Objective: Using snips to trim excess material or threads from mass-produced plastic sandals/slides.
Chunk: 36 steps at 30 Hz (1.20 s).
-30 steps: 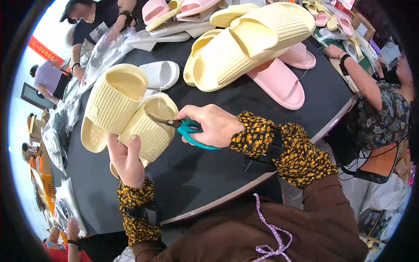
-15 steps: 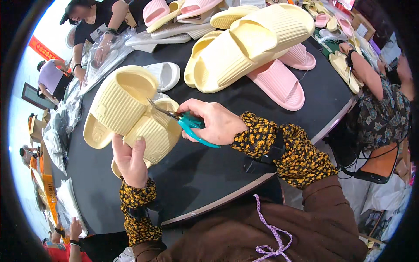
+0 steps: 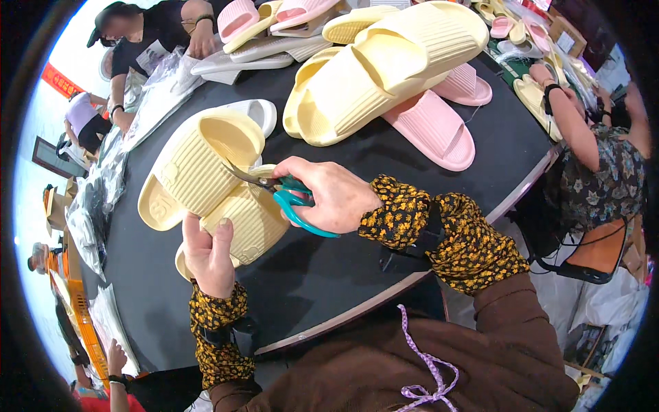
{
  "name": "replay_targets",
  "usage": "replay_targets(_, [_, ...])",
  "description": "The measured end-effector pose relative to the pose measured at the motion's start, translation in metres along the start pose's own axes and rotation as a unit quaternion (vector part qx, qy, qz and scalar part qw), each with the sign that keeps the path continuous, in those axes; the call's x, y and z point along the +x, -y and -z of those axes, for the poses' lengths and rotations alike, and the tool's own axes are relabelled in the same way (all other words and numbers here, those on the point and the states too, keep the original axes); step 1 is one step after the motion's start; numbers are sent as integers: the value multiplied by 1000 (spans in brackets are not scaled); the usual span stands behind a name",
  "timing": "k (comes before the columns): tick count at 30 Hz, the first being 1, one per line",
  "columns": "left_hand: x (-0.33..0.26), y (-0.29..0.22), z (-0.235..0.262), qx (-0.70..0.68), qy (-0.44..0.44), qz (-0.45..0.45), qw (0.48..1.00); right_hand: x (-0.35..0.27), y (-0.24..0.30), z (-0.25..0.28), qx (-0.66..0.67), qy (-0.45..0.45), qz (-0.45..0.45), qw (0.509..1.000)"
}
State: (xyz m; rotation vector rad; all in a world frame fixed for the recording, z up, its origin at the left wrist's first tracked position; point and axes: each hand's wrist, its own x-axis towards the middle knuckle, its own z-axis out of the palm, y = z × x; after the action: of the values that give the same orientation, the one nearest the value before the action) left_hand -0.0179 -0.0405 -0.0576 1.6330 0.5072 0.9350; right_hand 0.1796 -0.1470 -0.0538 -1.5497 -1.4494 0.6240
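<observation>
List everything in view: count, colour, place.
Held slippers: two, pale yellow, left centre
Scissors: one, teal-handled, by held slippers
Slipper pile: several, yellow, far centre
Pink slippers: several, pink, far side
Pale slippers: several, whitish, far side
Table: one, black, centre
Plastic bags: several, clear, left
Crate: one, orange, left
Chair: one, orange and black, right
Co-workers: at least four, variously dressed, around table
Left hand: one, bare, gripping slippers
Right hand: one, bare, gripping scissors
</observation>
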Motion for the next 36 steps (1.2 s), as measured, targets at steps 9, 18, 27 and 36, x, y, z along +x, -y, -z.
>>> replay_targets(9, [-2,2,-5,22,17,20,999,0,-5,-1,11,-51,38,998])
replay_targets(18, [-4,5,-6,25,32,16,999,0,-5,-2,29,-92,67,993])
replay_targets(27, [-4,7,-6,21,37,12,999,0,-5,1,60,-86,77,992])
replay_targets(36, [-4,10,-5,23,9,-1,1000,0,1,3,127,-65,24,990])
